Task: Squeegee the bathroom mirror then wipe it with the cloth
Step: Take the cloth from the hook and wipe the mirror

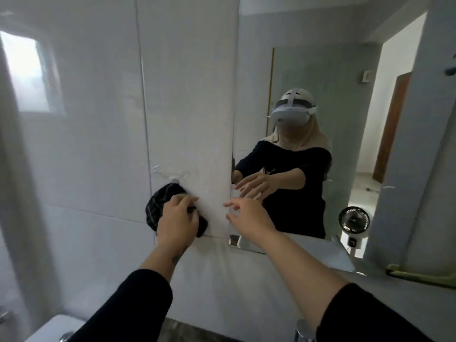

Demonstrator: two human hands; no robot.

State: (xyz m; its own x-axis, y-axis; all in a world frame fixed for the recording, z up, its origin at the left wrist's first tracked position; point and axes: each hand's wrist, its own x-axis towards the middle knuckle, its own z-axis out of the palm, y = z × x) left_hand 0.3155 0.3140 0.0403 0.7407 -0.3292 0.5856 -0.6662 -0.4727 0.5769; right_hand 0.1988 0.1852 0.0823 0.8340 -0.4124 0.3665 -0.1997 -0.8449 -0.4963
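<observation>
The mirror [308, 70] hangs on the right half of the wall and shows my reflection. A dark plaid cloth [158, 206] hangs from a clear hook [172, 174] on the white tiles left of the mirror. My left hand [177, 223] lies over the cloth's right side with its fingers pinched on the dark fabric. A glossy black piece [201, 227] sticks out under that hand; I cannot tell what it is. My right hand [249, 214] is open with fingers spread, just at the mirror's lower left edge, holding nothing. No squeegee is clearly visible.
A small fan [354, 220] appears in the mirror's reflection, beside an open doorway. A green item [419, 275] lies on the ledge at the lower right. A chrome tap [303, 329] shows at the bottom edge, a white fixture [49, 327] at the bottom left.
</observation>
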